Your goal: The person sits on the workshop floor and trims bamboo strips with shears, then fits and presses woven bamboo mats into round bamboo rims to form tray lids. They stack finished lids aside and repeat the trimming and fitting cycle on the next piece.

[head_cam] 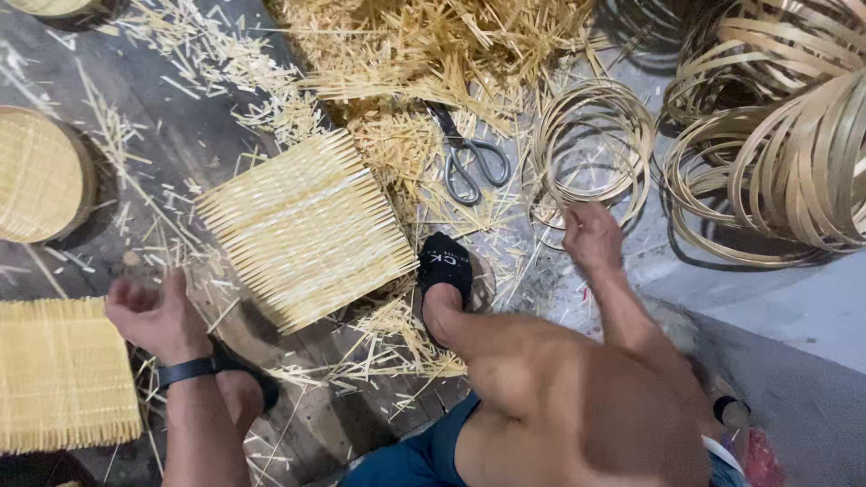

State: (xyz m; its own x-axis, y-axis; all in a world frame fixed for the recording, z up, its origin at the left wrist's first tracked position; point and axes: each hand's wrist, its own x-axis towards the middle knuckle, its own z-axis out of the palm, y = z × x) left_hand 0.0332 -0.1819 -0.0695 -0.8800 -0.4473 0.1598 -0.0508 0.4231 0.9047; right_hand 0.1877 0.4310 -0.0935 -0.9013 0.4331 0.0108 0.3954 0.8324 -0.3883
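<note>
A square woven bamboo mat (305, 227) lies on the dark floor in front of me. My left hand (152, 312) hovers to its lower left, fingers curled, with nothing visible in it; a dark band is on the wrist. My right hand (590, 236) reaches to the right and touches the lower edge of a stack of thin bamboo hoops (591, 149). My foot in a black sock (446, 263) rests beside the mat's right corner. Grey scissors (473, 160) lie between the mat and the hoops.
A heap of bamboo slivers (433, 45) fills the top centre, with scraps strewn around. Large bundles of bamboo rings (785, 135) stand at the right. A round woven tray (41, 176) sits at the left and another woven mat (63, 374) at the lower left.
</note>
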